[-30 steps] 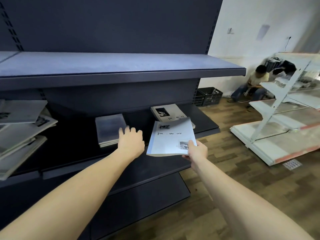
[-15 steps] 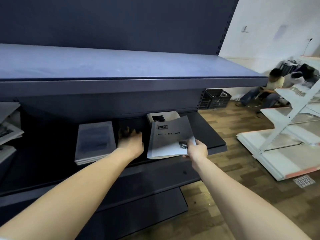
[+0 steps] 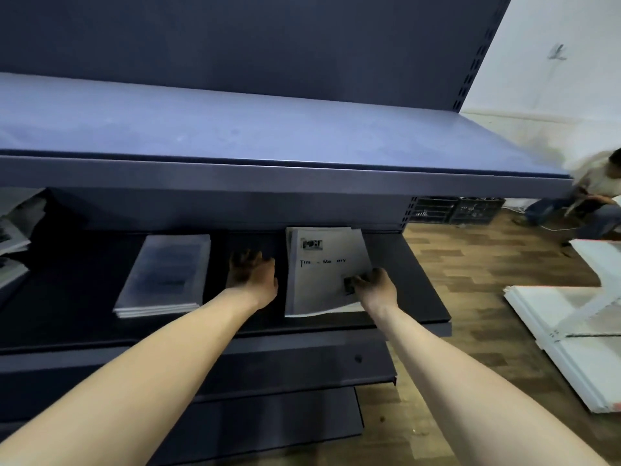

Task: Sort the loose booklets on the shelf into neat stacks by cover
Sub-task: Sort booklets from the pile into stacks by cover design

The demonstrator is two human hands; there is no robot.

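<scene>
Now the right hand [image 3: 376, 290] is gripping the white booklet [image 3: 327, 270], laying it on its stack; the left hand [image 3: 253, 274] is resting relaxed on the shelf [image 3: 420, 297]; squaring edges comes next.

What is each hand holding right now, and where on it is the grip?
The right hand grips the white booklet at its near right corner, over the stack. The left hand holds nothing; it rests on the shelf.

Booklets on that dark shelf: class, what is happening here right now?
A person is sorting booklets on the lower shelf. The right hand grips the near corner of a white booklet, which lies on the white stack at the right. The left hand rests on bare shelf between that stack and a grey-covered stack to its left. More loose booklets lie untidy at the far left.
</scene>
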